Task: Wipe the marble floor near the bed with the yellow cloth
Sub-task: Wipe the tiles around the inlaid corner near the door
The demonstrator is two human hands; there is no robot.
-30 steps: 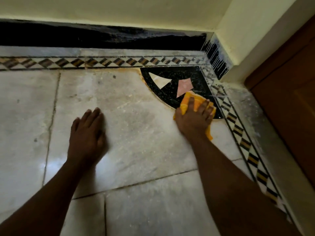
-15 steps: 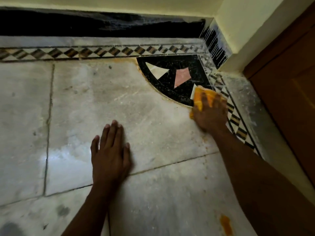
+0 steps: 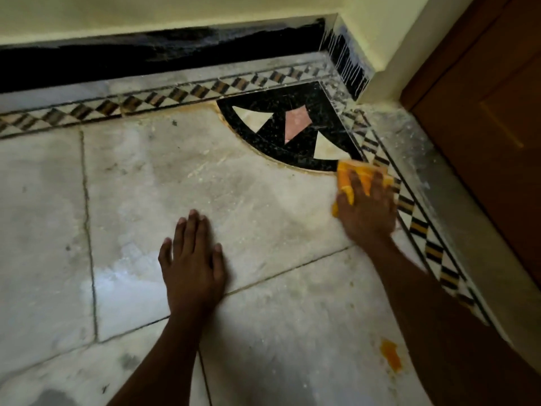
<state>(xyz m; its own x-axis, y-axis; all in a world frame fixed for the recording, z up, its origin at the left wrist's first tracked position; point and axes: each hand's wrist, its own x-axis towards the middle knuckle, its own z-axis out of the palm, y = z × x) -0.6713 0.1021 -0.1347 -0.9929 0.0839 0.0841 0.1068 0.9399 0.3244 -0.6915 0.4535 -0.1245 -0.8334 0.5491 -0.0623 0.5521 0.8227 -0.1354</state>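
Note:
The yellow cloth [image 3: 362, 171] lies bunched on the pale marble floor [image 3: 248, 194], at the lower tip of a black quarter-circle inlay [image 3: 281, 118]. My right hand [image 3: 367, 209] presses flat on the cloth with straight fingers spread over it; the hand looks motion-blurred. My left hand [image 3: 191, 268] rests palm-down on the marble to the left, fingers straight, holding nothing.
A checkered tile border [image 3: 421, 230] runs along the right side and along the back. A black skirting [image 3: 146, 54] and yellow wall stand behind. A brown wooden door [image 3: 491, 127] is at the right. An orange stain [image 3: 390, 357] marks the floor by my right forearm.
My right hand slid the cloth to the right and toward me, off the black inlay to its lower tip. My left hand shifted right across the marble, still flat.

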